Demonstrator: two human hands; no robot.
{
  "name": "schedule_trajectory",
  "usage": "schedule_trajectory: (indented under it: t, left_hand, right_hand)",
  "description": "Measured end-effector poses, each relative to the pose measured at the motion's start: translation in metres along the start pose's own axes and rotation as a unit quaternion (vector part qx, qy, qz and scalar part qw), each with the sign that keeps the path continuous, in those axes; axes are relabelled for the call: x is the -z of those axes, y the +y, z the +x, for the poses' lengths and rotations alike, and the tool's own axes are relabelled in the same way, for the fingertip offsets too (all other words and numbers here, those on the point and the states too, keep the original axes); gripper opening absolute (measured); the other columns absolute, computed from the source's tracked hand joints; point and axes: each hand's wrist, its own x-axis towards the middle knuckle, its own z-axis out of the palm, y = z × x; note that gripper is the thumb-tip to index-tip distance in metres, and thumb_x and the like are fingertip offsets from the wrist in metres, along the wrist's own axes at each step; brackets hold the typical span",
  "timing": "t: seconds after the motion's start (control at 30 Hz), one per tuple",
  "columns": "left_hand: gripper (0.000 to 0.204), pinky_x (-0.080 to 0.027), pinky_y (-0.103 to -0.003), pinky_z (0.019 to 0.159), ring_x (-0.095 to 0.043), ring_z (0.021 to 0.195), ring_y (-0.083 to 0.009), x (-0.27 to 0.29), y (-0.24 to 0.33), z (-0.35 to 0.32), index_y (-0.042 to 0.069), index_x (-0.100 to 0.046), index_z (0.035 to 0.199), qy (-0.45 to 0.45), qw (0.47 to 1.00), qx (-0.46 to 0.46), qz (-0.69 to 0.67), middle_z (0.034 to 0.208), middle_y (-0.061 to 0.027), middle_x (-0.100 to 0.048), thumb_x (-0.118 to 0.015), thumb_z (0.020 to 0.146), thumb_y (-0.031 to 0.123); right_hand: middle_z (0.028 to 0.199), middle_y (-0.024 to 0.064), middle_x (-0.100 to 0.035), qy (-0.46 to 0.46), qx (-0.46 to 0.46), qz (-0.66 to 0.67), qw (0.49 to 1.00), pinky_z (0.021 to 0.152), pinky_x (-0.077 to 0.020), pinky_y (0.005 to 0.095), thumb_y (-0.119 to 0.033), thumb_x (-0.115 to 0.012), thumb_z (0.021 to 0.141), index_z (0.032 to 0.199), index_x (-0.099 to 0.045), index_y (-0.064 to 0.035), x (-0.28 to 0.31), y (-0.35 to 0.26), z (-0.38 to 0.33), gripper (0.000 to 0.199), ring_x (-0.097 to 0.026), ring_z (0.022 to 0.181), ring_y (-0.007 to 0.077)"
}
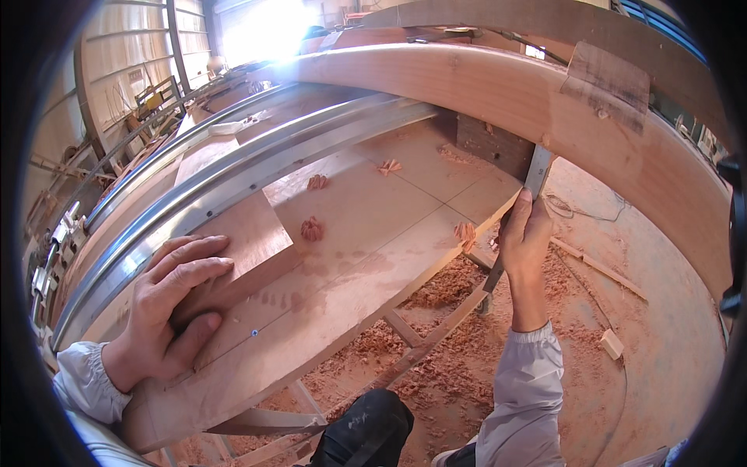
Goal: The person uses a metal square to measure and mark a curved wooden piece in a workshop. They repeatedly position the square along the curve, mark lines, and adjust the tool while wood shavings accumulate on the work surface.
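Observation:
My left hand (175, 300) lies over the end of a thick, smooth wooden block (261, 241), fingers across its top and thumb down by its near side. The block rests on a broad wooden board (389, 241) marked with thin dark lines. At the board's right edge, my right hand (525, 233) is closed around a steel ruler (538, 167), held upright on a slant below a curved wooden beam (467, 66). The palm hides the ruler's middle. Several curled wood shavings (312, 228) lie on the board.
Long metal rails (257, 171) run along the left of the board. Under it stands a wooden frame (412, 358), with shavings heaped on the floor. A thin strip (607, 272), a small wood block (611, 344) and a cord (622, 397) lie to the right.

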Motion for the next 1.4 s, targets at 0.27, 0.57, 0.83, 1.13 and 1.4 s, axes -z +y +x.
schedule_trajectory:
  t: [0.27, 0.57, 0.83, 1.13, 1.4]
  left_hand:
    - [0.050, -0.044, -0.052, 0.109, -0.058, 0.127, -0.0449, 0.001, 0.007, -0.001, -0.002, -0.064, 0.130, -0.010, 1.000, 0.020, 0.014, 0.141, -0.0273, -0.061, -0.067, 0.089, 0.026]
    - [0.047, -0.037, -0.053, 0.117, -0.050, 0.139, -0.0440, -0.007, 0.001, -0.008, 0.006, -0.055, 0.142, -0.022, 0.999, 0.023, 0.000, 0.149, -0.0265, -0.054, -0.060, 0.100, 0.026]
    - [0.048, -0.035, -0.053, 0.119, -0.048, 0.141, -0.0439, -0.006, -0.002, -0.011, 0.009, -0.050, 0.148, -0.032, 0.999, 0.002, 0.017, 0.150, -0.0260, -0.053, -0.057, 0.103, 0.025]
    - [0.048, -0.037, -0.053, 0.118, -0.049, 0.140, -0.0440, -0.008, -0.001, -0.012, 0.005, -0.053, 0.143, -0.024, 1.000, 0.006, 0.007, 0.149, -0.0265, -0.054, -0.059, 0.101, 0.028]
    - [0.049, -0.048, -0.048, 0.105, -0.061, 0.123, -0.0432, 0.000, -0.001, 0.010, -0.003, -0.067, 0.128, -0.012, 1.000, -0.011, -0.012, 0.137, -0.0264, -0.063, -0.071, 0.086, 0.023]
  right_hand:
    - [0.061, 0.0183, -0.064, 0.001, -0.017, -0.002, 1.000, 0.052, -0.0491, 0.0440, -0.024, -0.047, 0.110, 0.093, -0.063, 0.0095, -0.003, 0.001, 0.001, 0.041, -0.067, 0.055, 0.0314]
    - [0.060, 0.0235, -0.061, 0.004, 0.028, -0.038, 0.999, 0.051, -0.0485, 0.0471, -0.023, -0.049, 0.110, 0.092, -0.062, 0.0098, 0.004, -0.003, 0.002, 0.040, -0.066, 0.055, 0.0420]
    - [0.059, 0.0232, -0.061, 0.001, 0.031, -0.040, 0.999, 0.051, -0.0489, 0.0468, -0.023, -0.047, 0.111, 0.093, -0.062, 0.0104, 0.004, -0.006, 0.002, 0.041, -0.067, 0.056, 0.0416]
    - [0.056, 0.0224, -0.059, 0.003, 0.046, -0.038, 0.998, 0.048, -0.0473, 0.0467, -0.024, -0.047, 0.110, 0.095, -0.062, 0.0110, 0.002, 0.000, 0.003, 0.041, -0.066, 0.051, 0.0384]
    - [0.062, 0.0098, -0.059, 0.002, -0.036, 0.005, 0.999, 0.052, -0.0446, 0.0374, -0.026, -0.045, 0.112, 0.096, -0.062, 0.0058, 0.006, -0.002, 0.001, 0.040, -0.060, 0.056, 0.0187]
